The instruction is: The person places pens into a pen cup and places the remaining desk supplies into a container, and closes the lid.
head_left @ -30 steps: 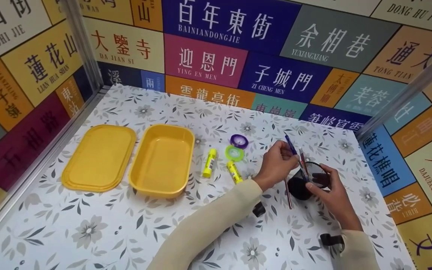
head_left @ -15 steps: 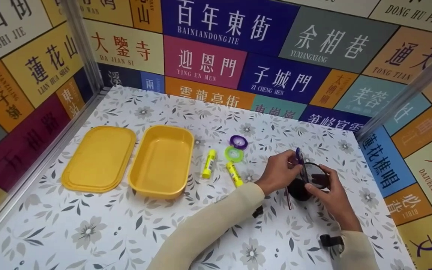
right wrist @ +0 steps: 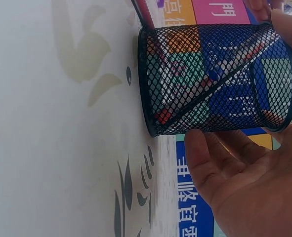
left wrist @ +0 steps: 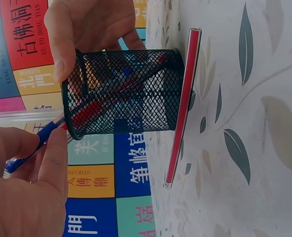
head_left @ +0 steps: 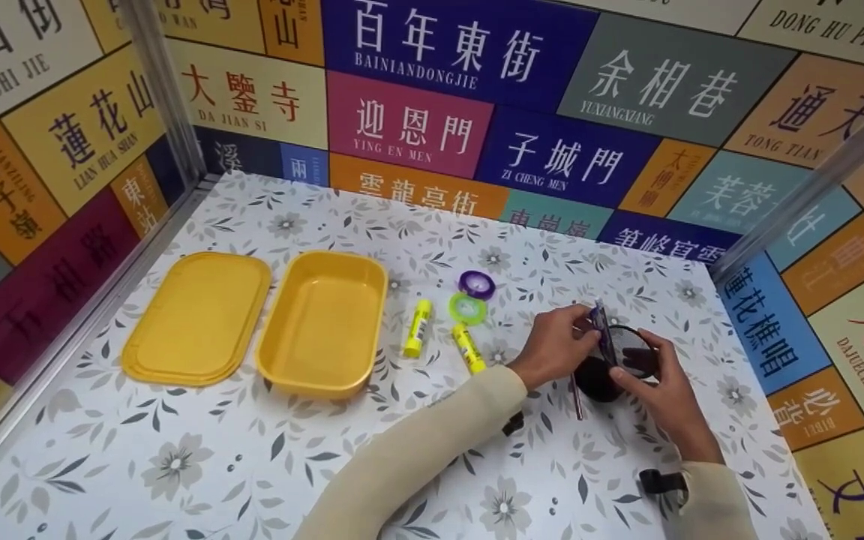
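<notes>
A black mesh pen holder (left wrist: 128,91) stands on the table, gripped at its side and rim by my right hand (head_left: 664,390). My left hand (head_left: 559,345) pinches the top of a blue pen (left wrist: 47,134) at the holder's rim. The pen's lower part is inside the mesh, beside a red-tipped pen (right wrist: 185,96); whether the left fingers hold that one too is unclear. Against the holder's base, a red pen (left wrist: 184,106) lies on the table.
Two yellow glue sticks (head_left: 418,328) lie left of my hands, near a purple tape roll (head_left: 477,284) and a green tape roll (head_left: 468,307). Farther left are a yellow box (head_left: 323,319) and its lid (head_left: 198,316). Printed panels (head_left: 409,124) wall the table in.
My left hand has moved slightly right and down, bringing the blue pen from a tilt to more upright and lower into the pen holder. The right hand has stayed put.
</notes>
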Demonstrator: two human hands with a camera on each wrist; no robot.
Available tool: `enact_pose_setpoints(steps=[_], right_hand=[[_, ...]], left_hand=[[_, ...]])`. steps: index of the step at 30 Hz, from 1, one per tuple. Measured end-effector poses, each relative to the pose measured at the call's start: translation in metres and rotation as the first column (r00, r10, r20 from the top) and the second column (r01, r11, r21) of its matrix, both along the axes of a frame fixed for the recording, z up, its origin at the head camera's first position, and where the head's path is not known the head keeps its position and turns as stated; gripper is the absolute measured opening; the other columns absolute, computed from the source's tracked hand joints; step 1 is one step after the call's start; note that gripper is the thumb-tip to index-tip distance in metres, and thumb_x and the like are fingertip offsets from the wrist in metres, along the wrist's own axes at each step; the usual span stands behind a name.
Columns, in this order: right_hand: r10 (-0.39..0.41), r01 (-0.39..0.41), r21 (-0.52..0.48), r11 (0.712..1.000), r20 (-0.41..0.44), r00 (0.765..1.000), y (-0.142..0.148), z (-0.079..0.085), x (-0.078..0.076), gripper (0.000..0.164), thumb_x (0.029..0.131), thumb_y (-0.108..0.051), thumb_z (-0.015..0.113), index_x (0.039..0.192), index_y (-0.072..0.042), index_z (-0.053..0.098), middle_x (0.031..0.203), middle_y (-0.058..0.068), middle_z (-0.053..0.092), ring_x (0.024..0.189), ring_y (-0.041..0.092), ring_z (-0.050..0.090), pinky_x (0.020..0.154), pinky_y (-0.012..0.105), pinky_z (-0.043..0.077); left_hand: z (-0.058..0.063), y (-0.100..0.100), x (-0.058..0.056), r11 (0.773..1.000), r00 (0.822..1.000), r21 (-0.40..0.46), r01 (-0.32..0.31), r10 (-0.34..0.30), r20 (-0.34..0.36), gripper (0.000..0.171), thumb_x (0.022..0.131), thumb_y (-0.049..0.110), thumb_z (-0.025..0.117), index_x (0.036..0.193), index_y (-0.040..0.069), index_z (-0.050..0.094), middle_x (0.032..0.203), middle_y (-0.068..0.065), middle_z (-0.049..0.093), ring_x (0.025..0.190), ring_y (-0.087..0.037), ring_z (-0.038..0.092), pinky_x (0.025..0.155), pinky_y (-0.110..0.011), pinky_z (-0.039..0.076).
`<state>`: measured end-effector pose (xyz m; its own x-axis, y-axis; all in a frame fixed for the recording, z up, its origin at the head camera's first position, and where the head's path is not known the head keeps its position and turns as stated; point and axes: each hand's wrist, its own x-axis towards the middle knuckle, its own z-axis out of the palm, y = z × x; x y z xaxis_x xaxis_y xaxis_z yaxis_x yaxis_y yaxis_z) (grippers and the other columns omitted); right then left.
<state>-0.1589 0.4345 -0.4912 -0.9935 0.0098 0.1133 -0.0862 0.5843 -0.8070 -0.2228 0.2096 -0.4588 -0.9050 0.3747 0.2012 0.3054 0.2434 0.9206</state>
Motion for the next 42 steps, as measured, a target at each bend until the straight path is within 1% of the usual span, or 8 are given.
enact_pose_setpoints(steps=[3,7,10,16,20,27,36,42], right_hand=[[-0.004,0.004,-0.005,1.000,-0.001,1.000,0.000,-0.001,0.001,0.081,0.100,-0.020,0.075,0.165,-0.011,0.027,0.150,0.021,0.051,0.119,0.009,0.057,0.085,0.010,0.050],[0.000,0.000,-0.021,1.000,-0.006,1.000,-0.001,0.000,0.003,0.079,0.101,-0.018,0.074,0.165,-0.011,0.027,0.147,0.021,0.052,0.115,0.006,0.058,0.083,0.012,0.052],[0.007,-0.008,-0.027,1.000,-0.009,1.000,-0.002,0.000,0.003,0.078,0.101,-0.017,0.072,0.165,-0.011,0.027,0.146,0.021,0.052,0.115,0.007,0.058,0.083,0.013,0.052],[0.019,-0.019,-0.006,1.000,-0.014,1.000,-0.001,0.001,0.001,0.078,0.102,-0.020,0.072,0.165,-0.012,0.027,0.145,0.021,0.054,0.119,0.013,0.059,0.084,0.012,0.052],[0.020,-0.020,-0.001,1.000,-0.013,1.000,0.000,0.002,0.000,0.078,0.102,-0.021,0.072,0.165,-0.012,0.027,0.145,0.021,0.054,0.119,0.012,0.059,0.084,0.012,0.052],[0.006,-0.006,0.009,1.000,0.000,1.000,0.000,0.002,0.000,0.079,0.102,-0.025,0.073,0.164,-0.011,0.026,0.147,0.020,0.053,0.120,0.015,0.058,0.086,0.010,0.050],[0.006,-0.005,0.016,1.000,-0.013,1.000,-0.001,0.001,0.001,0.079,0.101,-0.022,0.073,0.164,-0.010,0.026,0.147,0.021,0.053,0.121,0.015,0.058,0.086,0.010,0.048],[0.001,0.000,0.010,1.000,-0.012,1.000,-0.002,0.000,0.002,0.078,0.101,-0.020,0.073,0.164,-0.012,0.028,0.145,0.020,0.054,0.115,0.009,0.059,0.085,0.011,0.049]], left_hand=[[0.000,-0.001,0.001,1.000,1.000,-0.013,0.001,-0.001,-0.003,0.021,0.103,0.019,0.070,0.124,0.018,0.073,0.109,0.007,0.077,0.094,0.003,0.070,0.081,-0.012,0.055],[-0.001,-0.001,0.001,0.999,1.000,-0.034,0.008,-0.009,-0.029,0.028,0.103,0.020,0.069,0.131,0.015,0.072,0.113,0.005,0.078,0.095,0.002,0.071,0.081,-0.011,0.054],[-0.002,-0.001,0.002,0.999,1.000,-0.035,0.014,-0.015,-0.023,0.033,0.104,0.020,0.069,0.135,0.013,0.070,0.115,0.003,0.078,0.095,0.002,0.071,0.080,-0.010,0.054],[-0.003,-0.002,0.001,1.000,0.999,0.025,0.008,-0.009,0.035,0.026,0.101,0.020,0.073,0.127,0.016,0.073,0.106,0.005,0.079,0.086,0.005,0.070,0.074,-0.012,0.055],[-0.004,-0.002,0.002,0.999,0.999,0.044,0.013,-0.015,0.047,0.019,0.100,0.023,0.074,0.118,0.019,0.074,0.099,0.008,0.079,0.082,0.007,0.068,0.071,-0.013,0.054],[-0.005,-0.006,0.002,0.997,0.997,0.070,0.018,-0.023,0.069,0.017,0.100,0.024,0.075,0.115,0.019,0.071,0.100,0.008,0.079,0.083,0.005,0.069,0.072,-0.015,0.056],[-0.012,-0.010,-0.002,0.998,0.997,0.054,-0.028,0.024,0.067,0.015,0.099,0.025,0.074,0.111,0.016,0.072,0.093,0.010,0.076,0.081,0.003,0.066,0.073,-0.017,0.054],[-0.018,-0.011,-0.005,0.996,0.991,0.033,-0.088,0.084,0.100,0.017,0.096,0.024,0.079,0.110,0.016,0.073,0.089,0.010,0.073,0.075,0.002,0.063,0.071,-0.017,0.052]])
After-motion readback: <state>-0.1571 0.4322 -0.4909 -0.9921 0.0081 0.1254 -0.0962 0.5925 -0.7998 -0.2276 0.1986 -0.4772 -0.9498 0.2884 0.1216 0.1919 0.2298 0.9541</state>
